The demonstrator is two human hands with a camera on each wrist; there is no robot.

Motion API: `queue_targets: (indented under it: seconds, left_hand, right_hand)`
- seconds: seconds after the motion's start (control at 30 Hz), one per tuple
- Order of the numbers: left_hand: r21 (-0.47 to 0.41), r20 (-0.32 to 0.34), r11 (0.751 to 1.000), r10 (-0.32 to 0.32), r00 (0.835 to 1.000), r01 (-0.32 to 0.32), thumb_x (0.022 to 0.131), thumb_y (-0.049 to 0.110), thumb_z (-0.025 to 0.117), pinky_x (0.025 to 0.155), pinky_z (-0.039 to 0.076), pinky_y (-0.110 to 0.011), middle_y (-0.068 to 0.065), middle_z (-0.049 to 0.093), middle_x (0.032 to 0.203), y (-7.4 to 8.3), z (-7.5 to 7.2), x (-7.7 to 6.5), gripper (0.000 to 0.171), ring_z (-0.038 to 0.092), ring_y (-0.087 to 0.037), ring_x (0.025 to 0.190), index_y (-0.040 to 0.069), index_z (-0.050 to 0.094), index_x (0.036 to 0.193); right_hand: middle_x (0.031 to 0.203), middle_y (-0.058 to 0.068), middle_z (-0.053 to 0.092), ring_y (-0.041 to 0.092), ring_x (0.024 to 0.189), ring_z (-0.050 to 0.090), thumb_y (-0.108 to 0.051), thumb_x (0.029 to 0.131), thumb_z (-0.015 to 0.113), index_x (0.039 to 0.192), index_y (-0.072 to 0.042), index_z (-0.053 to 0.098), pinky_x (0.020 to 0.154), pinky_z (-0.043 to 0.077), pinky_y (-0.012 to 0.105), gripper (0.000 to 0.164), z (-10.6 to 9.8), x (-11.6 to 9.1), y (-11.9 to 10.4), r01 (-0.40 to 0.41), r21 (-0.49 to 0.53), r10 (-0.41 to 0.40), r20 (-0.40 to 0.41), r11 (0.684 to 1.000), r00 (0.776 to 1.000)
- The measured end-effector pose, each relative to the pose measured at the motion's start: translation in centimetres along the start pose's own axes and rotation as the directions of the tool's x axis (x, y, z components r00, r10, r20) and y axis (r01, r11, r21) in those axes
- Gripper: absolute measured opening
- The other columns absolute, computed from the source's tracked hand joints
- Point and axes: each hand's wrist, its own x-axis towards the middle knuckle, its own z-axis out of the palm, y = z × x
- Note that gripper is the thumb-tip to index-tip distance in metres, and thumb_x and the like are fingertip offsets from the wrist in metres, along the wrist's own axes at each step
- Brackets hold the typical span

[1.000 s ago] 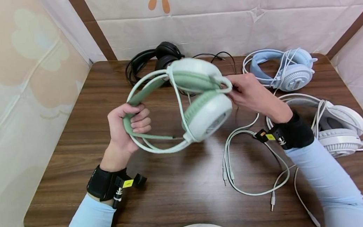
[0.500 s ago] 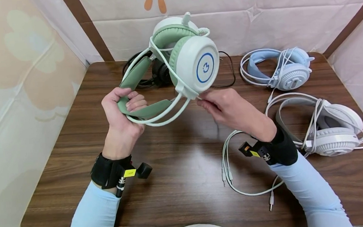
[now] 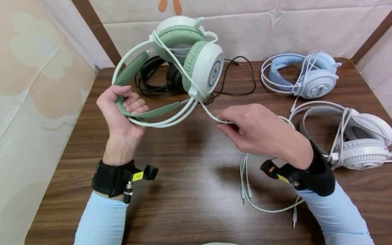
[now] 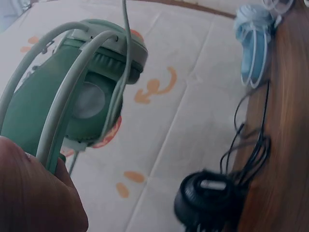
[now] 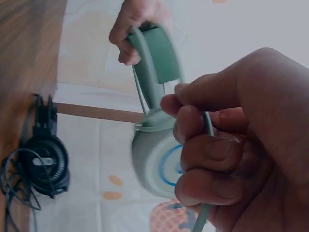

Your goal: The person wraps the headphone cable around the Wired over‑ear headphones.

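Observation:
A pair of green and white headphones [image 3: 209,66] is held up above the table, ear cups away from the person. My left hand [image 3: 122,114] grips the padded green headband [image 3: 159,110], fingers curled round it. Between thumb and fingers my right hand [image 3: 261,133] pinches the pale green headphone cable [image 3: 212,115], close below the nearer ear cup. Part of that cable crosses the ear cups and headband. In the right wrist view the cable [image 5: 202,220] runs through the curled fingers. Its looped length with several plugs [image 3: 246,193] lies on the table, partly hidden by the right forearm.
Black headphones [image 3: 174,78] with a loose cord lie at the back, behind the green pair. Light blue headphones [image 3: 316,80] sit at the back right. White headphones [image 3: 365,148] with a wrapped cable lie nearer on the right. A fabric wall [image 3: 231,36] borders the table's back edge.
The headphones rose and turned, then shifted slightly left with my left hand. My right hand moved from the ear cups down toward me, drawing the cable out from the nearer cup.

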Motion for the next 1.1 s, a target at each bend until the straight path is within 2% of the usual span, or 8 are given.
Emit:
queue_targets:
  seconds: [0.07, 0.17, 0.27, 0.43, 0.6, 0.83, 1.0, 1.1]
  left_hand:
    - [0.082, 0.006, 0.993, 0.080, 0.997, -0.080, 0.086, 0.003, 0.050, 0.041, 0.022, -0.013, 0.008, 0.024, 0.053, 0.0, 0.2, -0.1, 0.030, 0.027, -0.004, 0.039, 0.016, 0.034, 0.065]
    - [0.203, 0.021, 0.963, 0.178, 0.984, -0.178, 0.091, 0.003, 0.045, 0.044, 0.018, -0.013, 0.008, 0.020, 0.058, 0.0, 0.3, -0.3, 0.027, 0.025, -0.003, 0.042, 0.016, 0.033, 0.070]
    - [0.282, 0.057, 0.939, 0.190, 0.980, -0.199, 0.092, 0.002, 0.043, 0.045, 0.016, -0.013, 0.007, 0.016, 0.062, -0.1, 0.2, -0.4, 0.028, 0.024, -0.003, 0.043, 0.017, 0.032, 0.071]
    - [0.363, 0.168, 0.911, 0.140, 0.976, -0.194, 0.092, -0.001, 0.041, 0.045, 0.012, -0.016, 0.004, 0.012, 0.062, -0.6, -0.3, -0.8, 0.029, 0.016, -0.007, 0.044, 0.016, 0.033, 0.070]
    - [0.467, 0.252, 0.857, 0.108, 0.962, -0.219, 0.092, -0.005, 0.043, 0.047, 0.009, -0.020, 0.002, 0.013, 0.063, -0.9, -0.1, -1.4, 0.032, 0.011, -0.010, 0.046, 0.016, 0.032, 0.069]
    - [0.585, 0.282, 0.793, -0.001, 0.959, -0.171, 0.089, -0.006, 0.045, 0.045, 0.009, -0.022, 0.001, 0.011, 0.063, -1.0, -0.3, -2.0, 0.032, 0.012, -0.011, 0.046, 0.015, 0.031, 0.069]
    - [0.652, 0.289, 0.750, -0.109, 0.951, -0.113, 0.088, -0.008, 0.044, 0.047, 0.007, -0.026, 0.001, 0.013, 0.063, -0.5, -0.8, -2.3, 0.031, 0.011, -0.013, 0.049, 0.014, 0.032, 0.068]
    - [0.706, 0.269, 0.704, -0.166, 0.949, -0.077, 0.087, -0.008, 0.046, 0.047, 0.008, -0.026, 0.002, 0.018, 0.060, -0.3, -1.1, -2.6, 0.027, 0.013, -0.013, 0.049, 0.011, 0.039, 0.069]
  right_hand:
    - [0.069, -0.006, 0.050, 0.003, 0.058, 0.043, -0.008, 0.093, 0.068, 0.085, -0.012, 0.063, 0.054, 0.038, 0.022, 0.010, -0.6, -0.2, -0.3, 0.020, -0.008, -0.020, 0.000, 1.000, 1.000]
    - [0.072, -0.005, 0.054, 0.003, 0.055, 0.046, -0.006, 0.091, 0.069, 0.088, -0.011, 0.065, 0.051, 0.041, 0.023, 0.007, -1.7, -0.4, -0.7, 0.071, -0.077, -0.072, -0.017, 0.995, 0.997]
    - [0.074, -0.002, 0.057, 0.008, 0.053, 0.051, -0.006, 0.089, 0.070, 0.090, -0.009, 0.068, 0.049, 0.045, 0.026, 0.005, -2.6, -0.2, -1.0, 0.124, -0.167, -0.131, -0.033, 0.978, 0.991]
    - [0.080, 0.002, 0.061, 0.013, 0.055, 0.055, -0.005, 0.088, 0.071, 0.096, -0.008, 0.070, 0.050, 0.048, 0.030, 0.009, -3.5, 0.4, -0.7, 0.173, -0.234, -0.188, -0.042, 0.957, 0.981]
    - [0.081, 0.002, 0.061, 0.012, 0.056, 0.056, -0.010, 0.089, 0.075, 0.096, -0.009, 0.071, 0.050, 0.048, 0.030, 0.008, -3.9, 0.8, -0.1, 0.204, -0.242, -0.227, -0.071, 0.949, 0.971]
    - [0.079, 0.001, 0.060, 0.009, 0.057, 0.056, -0.016, 0.084, 0.083, 0.089, -0.011, 0.071, 0.053, 0.049, 0.026, 0.014, -4.3, 1.3, 0.9, 0.232, -0.219, -0.256, -0.084, 0.948, 0.963]
    - [0.081, 0.001, 0.061, 0.005, 0.063, 0.056, -0.010, 0.079, 0.087, 0.092, -0.010, 0.074, 0.057, 0.048, 0.021, 0.018, -4.9, 1.2, 1.9, 0.223, -0.118, -0.232, -0.063, 0.968, 0.971]
    - [0.082, 0.001, 0.062, 0.004, 0.065, 0.055, -0.006, 0.079, 0.086, 0.095, -0.010, 0.077, 0.059, 0.045, 0.017, 0.018, -5.5, 1.2, 2.5, 0.208, -0.039, -0.210, -0.063, 0.977, 0.976]
